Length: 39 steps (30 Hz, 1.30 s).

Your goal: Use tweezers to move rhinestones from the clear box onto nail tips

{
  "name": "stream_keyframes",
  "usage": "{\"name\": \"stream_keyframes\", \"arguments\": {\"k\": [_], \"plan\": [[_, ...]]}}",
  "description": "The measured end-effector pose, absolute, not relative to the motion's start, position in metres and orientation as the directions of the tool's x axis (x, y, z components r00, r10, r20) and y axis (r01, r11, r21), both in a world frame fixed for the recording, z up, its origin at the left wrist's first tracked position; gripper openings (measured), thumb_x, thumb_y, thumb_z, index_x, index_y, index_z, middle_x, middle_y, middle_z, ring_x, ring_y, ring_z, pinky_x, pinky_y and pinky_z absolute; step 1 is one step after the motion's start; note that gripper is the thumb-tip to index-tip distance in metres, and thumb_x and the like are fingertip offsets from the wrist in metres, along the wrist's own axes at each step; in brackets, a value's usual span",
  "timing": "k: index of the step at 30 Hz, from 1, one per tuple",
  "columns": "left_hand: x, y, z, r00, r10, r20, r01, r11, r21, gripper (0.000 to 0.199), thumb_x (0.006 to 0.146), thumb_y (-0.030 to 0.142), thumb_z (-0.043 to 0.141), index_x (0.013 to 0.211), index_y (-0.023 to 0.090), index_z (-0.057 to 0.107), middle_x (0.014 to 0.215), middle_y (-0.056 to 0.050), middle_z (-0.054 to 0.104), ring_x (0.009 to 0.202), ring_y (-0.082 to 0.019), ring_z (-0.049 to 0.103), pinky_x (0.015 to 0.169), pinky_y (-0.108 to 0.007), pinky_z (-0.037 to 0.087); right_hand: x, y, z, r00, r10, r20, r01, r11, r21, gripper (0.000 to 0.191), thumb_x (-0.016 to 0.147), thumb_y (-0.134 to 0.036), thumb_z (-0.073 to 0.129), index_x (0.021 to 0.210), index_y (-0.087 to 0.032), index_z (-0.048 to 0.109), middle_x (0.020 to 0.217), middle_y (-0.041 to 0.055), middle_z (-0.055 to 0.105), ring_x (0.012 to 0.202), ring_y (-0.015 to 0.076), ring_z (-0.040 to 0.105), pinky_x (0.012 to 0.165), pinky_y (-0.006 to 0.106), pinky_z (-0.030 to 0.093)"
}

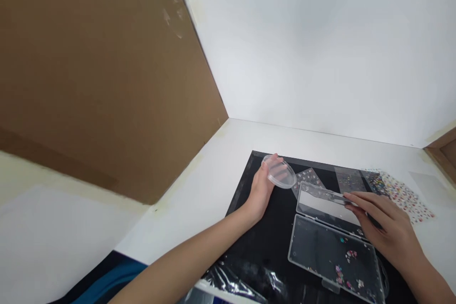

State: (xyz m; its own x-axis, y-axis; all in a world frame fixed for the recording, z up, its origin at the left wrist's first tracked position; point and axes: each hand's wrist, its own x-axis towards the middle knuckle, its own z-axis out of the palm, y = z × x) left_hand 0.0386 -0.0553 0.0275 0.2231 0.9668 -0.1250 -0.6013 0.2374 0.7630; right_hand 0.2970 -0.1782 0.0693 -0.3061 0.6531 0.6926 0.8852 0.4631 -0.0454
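My left hand [261, 187] grips a clear round plastic lid [283, 175] by its edge, tilted above the black mat; fingers show through it. My right hand [384, 221] is closed in a pinch on what look like slim metal tweezers [337, 197], pointing left over the raised lid of a clear hinged plastic case [311, 244]. The case lies open on the mat. Small colourful nail charms [339, 273] are scattered in its near half. The tips of the tool are hard to make out against the case lid.
The black mat [265, 242] lies on a white table. Clear sticker sheets [309, 177] and a sheet of multicoloured dots [404, 194] lie behind the case. Shiny clear plastic wrap [231, 280] is at the near edge. A brown board [107, 80] stands left, a white wall behind.
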Motion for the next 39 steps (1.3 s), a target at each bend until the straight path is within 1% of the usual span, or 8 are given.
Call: {"name": "stream_keyframes", "arguments": {"k": [4,6,12,15,20,24,30,39], "plan": [[0.039,-0.047,0.025,0.179,0.960,-0.215,-0.592,0.279,0.756,0.069,0.090,0.077,0.064,0.124,0.018,0.073,0.125,-0.013,0.075,0.111,-0.028,0.073,0.104,-0.042,0.056,0.301,-0.174,0.063,-0.342,0.686,0.642,0.879,0.476,-0.041,0.028,0.099,-0.016,0.066,0.124,-0.028,0.072,0.104,0.0023,0.081,0.081,0.0145,0.076,0.076,0.027,0.057],[0.040,-0.046,0.022,0.188,0.957,-0.219,-0.580,0.288,0.762,0.067,0.092,0.076,0.062,0.123,0.017,0.073,0.123,-0.014,0.076,0.108,-0.028,0.073,0.102,-0.041,0.057,0.300,-0.174,0.060,-0.345,0.690,0.636,0.879,0.476,-0.040,0.026,0.100,-0.017,0.066,0.123,-0.026,0.073,0.105,0.0030,0.080,0.082,0.0143,0.075,0.077,0.026,0.057],[0.043,-0.046,0.011,0.231,0.966,-0.115,-0.511,0.222,0.831,0.072,0.083,0.078,0.071,0.125,0.019,0.073,0.126,-0.014,0.075,0.110,-0.030,0.072,0.098,-0.042,0.057,0.294,-0.172,0.059,-0.382,0.690,0.615,0.869,0.494,-0.014,0.019,0.103,-0.018,0.062,0.119,-0.023,0.072,0.104,0.0036,0.080,0.084,0.0140,0.075,0.078,0.026,0.056],[0.043,-0.044,0.010,0.227,0.966,-0.122,-0.513,0.225,0.828,0.071,0.082,0.078,0.071,0.125,0.021,0.073,0.125,-0.012,0.075,0.111,-0.030,0.072,0.098,-0.043,0.057,0.290,-0.171,0.058,-0.403,0.690,0.601,0.857,0.515,-0.015,0.019,0.104,-0.018,0.061,0.119,-0.023,0.071,0.104,0.0031,0.080,0.083,0.0133,0.075,0.077,0.026,0.056],[0.043,-0.042,0.013,0.231,0.963,-0.139,-0.545,0.246,0.802,0.065,0.087,0.074,0.069,0.123,0.020,0.072,0.124,-0.013,0.074,0.111,-0.030,0.072,0.098,-0.045,0.058,0.291,-0.171,0.057,-0.407,0.703,0.583,0.868,0.496,0.008,0.018,0.107,-0.022,0.058,0.118,-0.022,0.071,0.103,0.0031,0.080,0.080,0.0128,0.075,0.073,0.025,0.055],[0.042,-0.042,0.013,0.237,0.961,-0.142,-0.545,0.252,0.799,0.068,0.083,0.076,0.073,0.122,0.020,0.072,0.124,-0.013,0.075,0.109,-0.030,0.073,0.095,-0.042,0.060,0.297,-0.173,0.059,-0.386,0.715,0.583,0.893,0.449,0.041,0.017,0.107,-0.024,0.057,0.115,-0.023,0.072,0.101,0.0023,0.080,0.078,0.0138,0.075,0.072,0.026,0.056],[0.042,-0.042,0.012,0.240,0.957,-0.160,-0.534,0.268,0.802,0.066,0.087,0.075,0.070,0.124,0.020,0.071,0.126,-0.013,0.075,0.112,-0.030,0.073,0.100,-0.044,0.060,0.294,-0.177,0.057,-0.308,0.765,0.566,0.912,0.407,-0.053,0.022,0.108,-0.028,0.054,0.120,-0.022,0.072,0.104,0.0020,0.081,0.087,0.0142,0.079,0.072,0.021,0.059],[0.042,-0.042,0.014,0.247,0.952,-0.179,-0.546,0.289,0.786,0.065,0.086,0.073,0.071,0.121,0.018,0.071,0.125,-0.014,0.075,0.112,-0.030,0.073,0.101,-0.045,0.058,0.285,-0.175,0.052,-0.320,0.745,0.586,0.900,0.432,-0.057,0.021,0.106,-0.026,0.057,0.119,-0.023,0.074,0.105,0.0022,0.081,0.084,0.0143,0.078,0.075,0.023,0.059]]}}
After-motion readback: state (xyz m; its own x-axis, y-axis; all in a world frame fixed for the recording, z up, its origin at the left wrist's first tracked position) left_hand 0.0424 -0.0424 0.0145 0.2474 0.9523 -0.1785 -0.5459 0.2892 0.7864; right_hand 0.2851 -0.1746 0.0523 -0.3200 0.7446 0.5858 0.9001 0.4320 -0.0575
